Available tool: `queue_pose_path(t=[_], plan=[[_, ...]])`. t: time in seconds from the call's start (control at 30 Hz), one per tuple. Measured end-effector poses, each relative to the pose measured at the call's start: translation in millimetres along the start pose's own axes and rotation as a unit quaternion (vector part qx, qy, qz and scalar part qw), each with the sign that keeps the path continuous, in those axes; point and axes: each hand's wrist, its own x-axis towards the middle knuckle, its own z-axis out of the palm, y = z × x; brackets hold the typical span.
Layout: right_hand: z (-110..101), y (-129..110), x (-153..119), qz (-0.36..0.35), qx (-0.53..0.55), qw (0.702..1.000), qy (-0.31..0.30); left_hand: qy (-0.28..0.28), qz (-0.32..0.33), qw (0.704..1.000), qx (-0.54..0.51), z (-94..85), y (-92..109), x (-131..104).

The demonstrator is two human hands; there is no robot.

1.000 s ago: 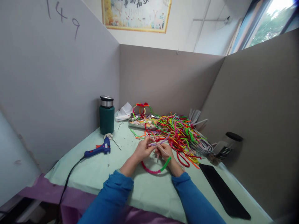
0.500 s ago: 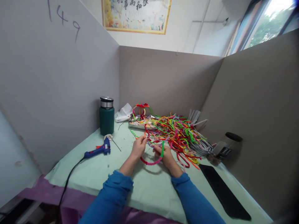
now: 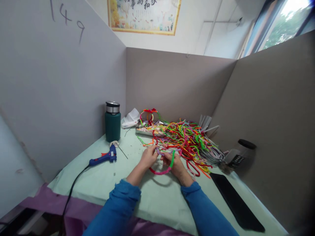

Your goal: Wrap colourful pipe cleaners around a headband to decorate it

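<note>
Two bare hands pinch a fuzzy, multicoloured hoop above a pale cloth

Head view: The left hand [image 3: 148,158] pinches the far left of the hoop [image 3: 161,172] between thumb and fingers, where a purple stretch begins. The right hand [image 3: 176,165] has its fingers curled and seems to pinch that purple stretch too; the exact contact is too small to tell. The hoop's pink curve hangs toward the wearer, below the fingertips, and its green part rises in front of the right fingers. Holding it from two sides probably keeps the bendy loop steady. Just beyond the fingers and to their right lies a heap of fuzzy stems [image 3: 189,139], perhaps for easy reach. A metal tray [image 3: 145,133] sits beyond the fingertips; a blue glue gun [image 3: 102,159] lies left, apart from the hands, likely leaving them room.
</note>
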Motion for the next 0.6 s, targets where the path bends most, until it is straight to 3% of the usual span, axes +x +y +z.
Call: queue_pose_path(t=[0.27, 0.6], plan=[[2.8, 1.0, -0.1, -0.017, 0.017, 0.999, 0.027, -0.003, -0.013, 0.998, 0.058, -1.6, 1.9, 0.8], [8.5, -1.1, -0.5, -0.098, -0.031, 0.985, 0.137, -0.001, -0.074, 0.995, 0.063, -4.2, -0.7, 0.8]])
